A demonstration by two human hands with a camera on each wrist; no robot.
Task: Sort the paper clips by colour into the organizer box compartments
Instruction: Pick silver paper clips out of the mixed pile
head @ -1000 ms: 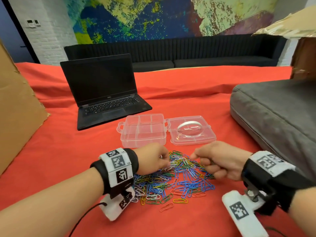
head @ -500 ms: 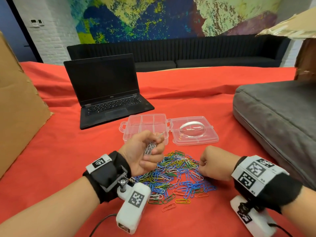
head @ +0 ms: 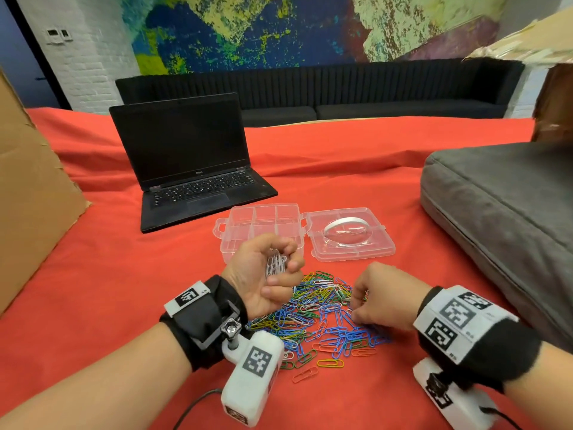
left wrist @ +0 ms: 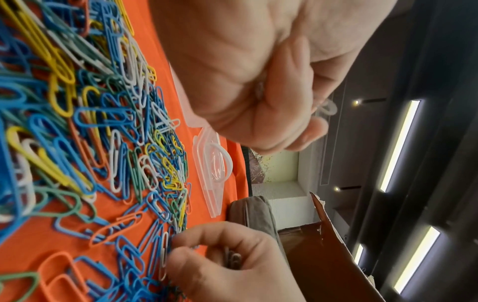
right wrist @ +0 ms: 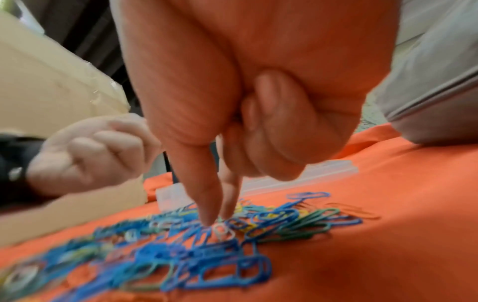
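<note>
A pile of mixed-colour paper clips (head: 322,315) lies on the red cloth in front of the clear organizer box (head: 229,252), whose compartments look empty. Its open lid (head: 384,246) lies to the right. My left hand (head: 288,259) is raised palm up just in front of the box, with its fingers curled round a bunch of white paper clips (head: 275,264). My right hand (head: 356,308) reaches down onto the pile's right side. There its thumb and forefinger (right wrist: 207,214) pinch at a white clip (right wrist: 222,230). The other fingers are curled, with a few clips tucked inside (left wrist: 232,259).
An open black laptop (head: 192,159) stands behind the box to the left. A grey cushion (head: 502,212) fills the right side. A cardboard sheet (head: 31,187) leans at the far left, and more cardboard (head: 555,103) stands at the back right.
My left hand lifted off the pile and turned palm up with white clips in it. My right hand dropped onto the right side of the pile.
</note>
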